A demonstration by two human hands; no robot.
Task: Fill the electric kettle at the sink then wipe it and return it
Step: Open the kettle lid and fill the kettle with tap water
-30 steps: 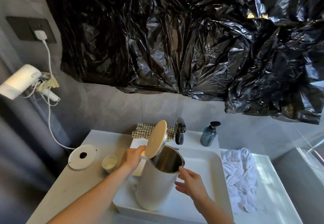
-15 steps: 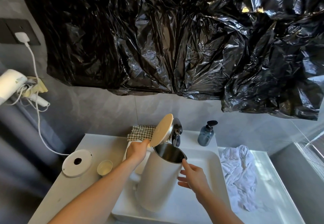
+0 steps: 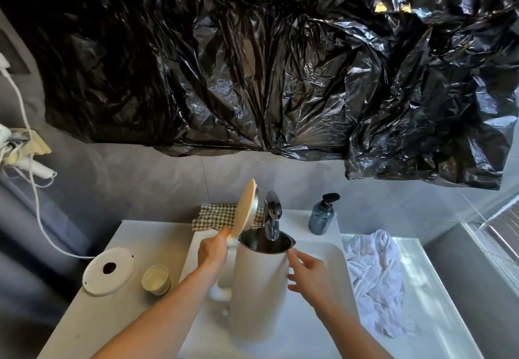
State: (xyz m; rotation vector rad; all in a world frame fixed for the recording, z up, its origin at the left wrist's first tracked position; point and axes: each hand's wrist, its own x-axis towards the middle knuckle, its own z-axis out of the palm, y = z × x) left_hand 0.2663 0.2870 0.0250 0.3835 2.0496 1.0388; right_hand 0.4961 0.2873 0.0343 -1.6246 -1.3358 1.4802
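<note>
White electric kettle (image 3: 259,288) stands upright in the sink (image 3: 323,252), lid (image 3: 245,209) hinged open, mouth directly under the chrome faucet (image 3: 271,216). Left hand (image 3: 213,252) grips the kettle handle — fingers curled round it. Right hand (image 3: 310,274) — fingers straight and relaxed, fingertips at the kettle's upper right side. Kettle base (image 3: 108,271) and small cup (image 3: 156,278) sit on the counter at left; white towel (image 3: 373,274) lies at right.
</note>
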